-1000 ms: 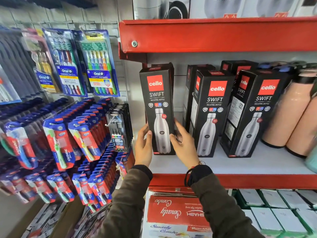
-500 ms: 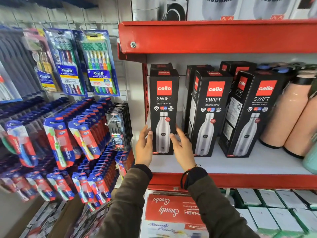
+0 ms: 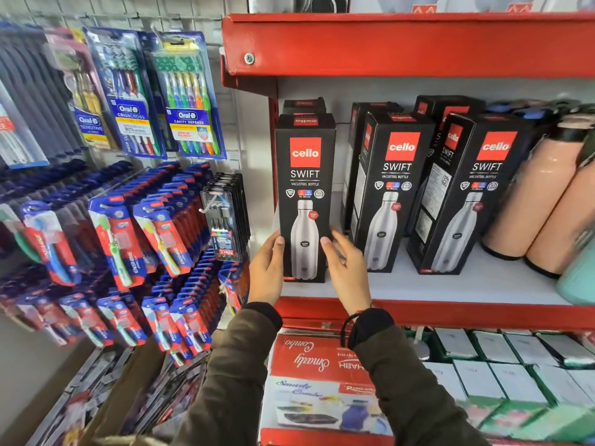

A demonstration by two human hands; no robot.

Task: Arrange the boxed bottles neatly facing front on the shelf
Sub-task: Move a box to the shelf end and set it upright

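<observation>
Head view: boxed bottle [image 3: 304, 197] beside angled boxes [image 3: 391, 188], toothbrush packs [image 3: 186, 94].

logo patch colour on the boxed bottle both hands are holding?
Red, with white "cello" lettering, on the tall black cardboard bottle box; clearest in the head view.

I see a red metal shelf unit [image 3: 402, 43] with a white board [image 3: 450, 284] above and right of my hands, a white back wall [image 3: 354, 88], and left a wire grid panel [image 3: 231, 101] hung with toothbrush packs [image 3: 190, 94].
</observation>
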